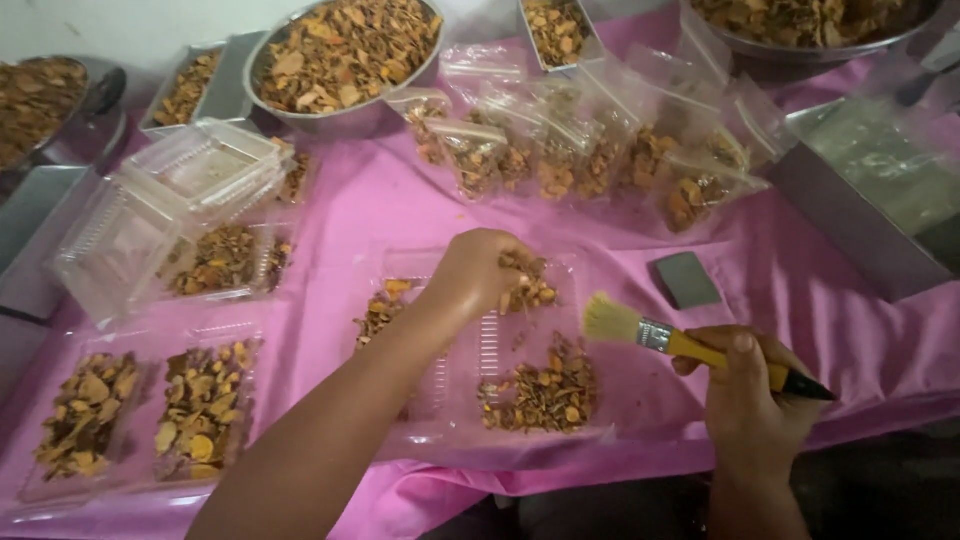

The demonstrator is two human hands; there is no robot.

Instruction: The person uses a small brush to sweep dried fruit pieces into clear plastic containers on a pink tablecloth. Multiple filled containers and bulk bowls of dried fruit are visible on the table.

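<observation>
My left hand (pixel 478 270) is closed around a clump of dried orange-brown slices (pixel 528 282), held just above a clear plastic clamshell tray (pixel 470 350) on the pink cloth. One half of that tray holds a pile of the same slices (pixel 545 392); a smaller heap (pixel 380 312) lies at its far left. My right hand (pixel 745 385) grips a yellow-handled brush (pixel 680 345) with pale bristles pointing left, beside the tray's right edge.
Filled clamshell trays (pixel 150 410) sit at the left, with empty open ones (pixel 160 215) behind. Several small clear bags of slices (pixel 590 160) line the back. Steel bowls (pixel 345 60) heaped with slices stand beyond. A grey block (pixel 686 279) and a steel tray (pixel 850 215) lie at the right.
</observation>
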